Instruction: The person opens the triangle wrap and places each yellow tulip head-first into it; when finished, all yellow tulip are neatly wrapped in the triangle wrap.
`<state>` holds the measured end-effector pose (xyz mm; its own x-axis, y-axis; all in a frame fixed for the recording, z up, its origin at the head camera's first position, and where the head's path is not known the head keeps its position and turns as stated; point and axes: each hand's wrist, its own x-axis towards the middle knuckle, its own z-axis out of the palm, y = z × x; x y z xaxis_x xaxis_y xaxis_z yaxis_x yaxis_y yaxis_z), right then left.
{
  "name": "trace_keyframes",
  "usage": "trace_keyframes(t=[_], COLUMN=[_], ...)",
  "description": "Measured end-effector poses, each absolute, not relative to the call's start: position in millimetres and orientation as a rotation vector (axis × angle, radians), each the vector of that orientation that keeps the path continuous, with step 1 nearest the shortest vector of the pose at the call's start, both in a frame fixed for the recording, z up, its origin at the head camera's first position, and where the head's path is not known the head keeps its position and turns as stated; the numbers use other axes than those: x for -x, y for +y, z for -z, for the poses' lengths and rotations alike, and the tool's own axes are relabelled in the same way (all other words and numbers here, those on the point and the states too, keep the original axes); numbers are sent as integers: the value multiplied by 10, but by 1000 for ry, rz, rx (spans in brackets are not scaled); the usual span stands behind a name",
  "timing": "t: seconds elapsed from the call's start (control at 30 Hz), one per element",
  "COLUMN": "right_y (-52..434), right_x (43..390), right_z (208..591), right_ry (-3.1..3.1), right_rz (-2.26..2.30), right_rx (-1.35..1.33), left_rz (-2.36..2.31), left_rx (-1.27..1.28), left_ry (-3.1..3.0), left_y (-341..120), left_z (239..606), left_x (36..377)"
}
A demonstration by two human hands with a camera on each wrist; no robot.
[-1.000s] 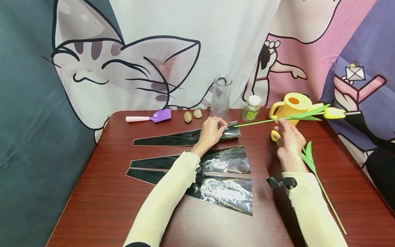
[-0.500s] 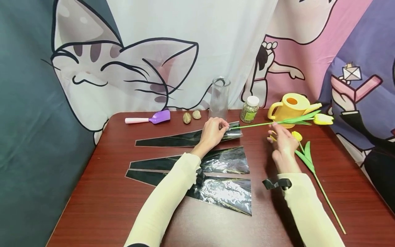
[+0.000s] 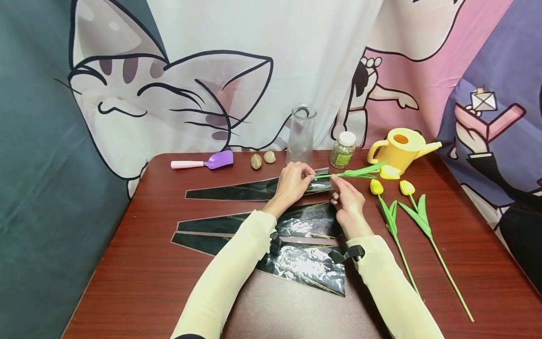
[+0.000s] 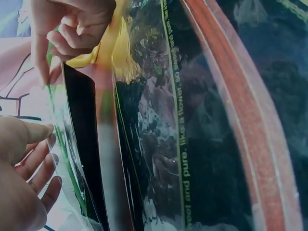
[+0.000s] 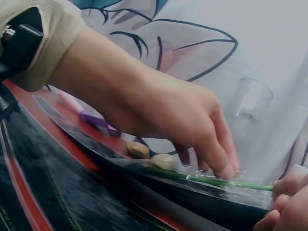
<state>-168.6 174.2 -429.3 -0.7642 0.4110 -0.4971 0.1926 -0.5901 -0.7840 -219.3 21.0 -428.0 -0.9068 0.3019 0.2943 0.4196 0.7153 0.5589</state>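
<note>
Here the tulip (image 3: 353, 173) lies with its stem running left-right, cut end inside the wide mouth of the farthest plastic sleeve (image 3: 258, 189) on the table (image 3: 139, 263). The left hand (image 3: 291, 182) pinches that mouth open. The right hand (image 3: 346, 200) pinches the stem just right of it, with two more tulips (image 3: 417, 221) lying farther right.

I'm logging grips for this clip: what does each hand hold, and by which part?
The right hand pinches the tulip by its stem. The left hand pinches the wide open end of the sleeve.
</note>
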Motion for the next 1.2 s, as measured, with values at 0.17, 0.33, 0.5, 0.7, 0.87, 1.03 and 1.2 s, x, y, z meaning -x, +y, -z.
trace_keyframes(t=[0.17,0.33,0.5,0.7,0.87,1.03,1.2], right_y=[1701,1701,1708,1722,1722,1727,1720], right_x=[1698,1718,1734,1732,1727,1721,1712], right_z=[4323,4370,4396,4394,4393,4394,4397], right_ry=[-1408,-1449,-1531,-1576,-1593,-1606,-1660], right_rz=[-2507,-2484,-2449,-2451,-2469,-2503,-2512], right_rx=[1054,1102,1117,1150,1149,1124,1090], left_rz=[926,908,883,861,856,856,846], left_rx=[578,583,592,608,596,587,586], left_ry=[-2747,-2768,-2779,-2777,-2786,-2805,-2808], left_y=[196,179,165,150,142,144,133], left_z=[4293,4322,4342,4350,4361,4378,4387], left_x=[2189,2184,2191,2197,2203,2199,2198])
